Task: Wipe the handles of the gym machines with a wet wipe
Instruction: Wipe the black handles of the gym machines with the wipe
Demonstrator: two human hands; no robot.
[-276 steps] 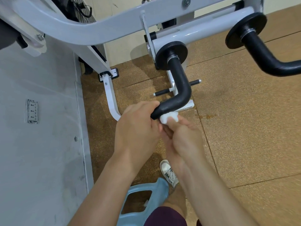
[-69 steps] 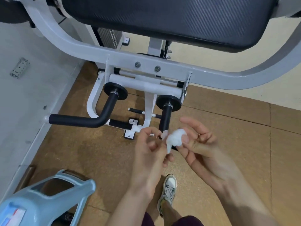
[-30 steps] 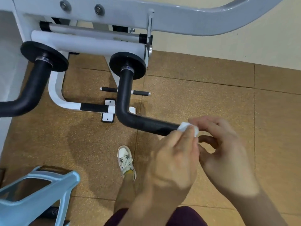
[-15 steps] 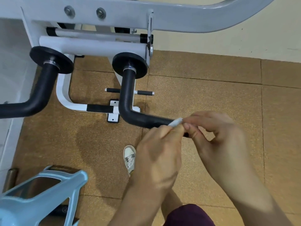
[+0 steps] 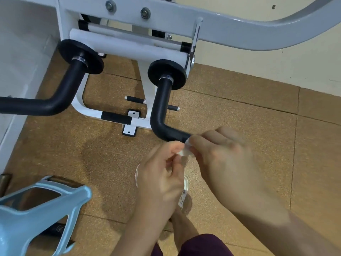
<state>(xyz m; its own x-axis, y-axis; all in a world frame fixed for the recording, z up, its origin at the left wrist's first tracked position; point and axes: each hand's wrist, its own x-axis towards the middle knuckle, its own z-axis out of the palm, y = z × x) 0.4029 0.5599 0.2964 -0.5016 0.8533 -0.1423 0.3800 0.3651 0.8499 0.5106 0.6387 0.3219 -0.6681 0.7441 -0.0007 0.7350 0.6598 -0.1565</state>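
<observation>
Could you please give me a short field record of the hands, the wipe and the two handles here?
left hand: pinches the wet wipe
right hand: pinches the same wipe, covering the end of the right handle
wet wipe: small white wad between both hands' fingertips
wipe touching handle: cannot tell, blurred
left handle: untouched
nearby: light blue plastic frame, brown floor

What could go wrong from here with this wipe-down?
1. The wipe is bunched tiny, pinched between the left hand and right hand; it could slip and fall to the floor.
2. So small a wad covers little of the handle, so its bend and stem may get missed.
</observation>
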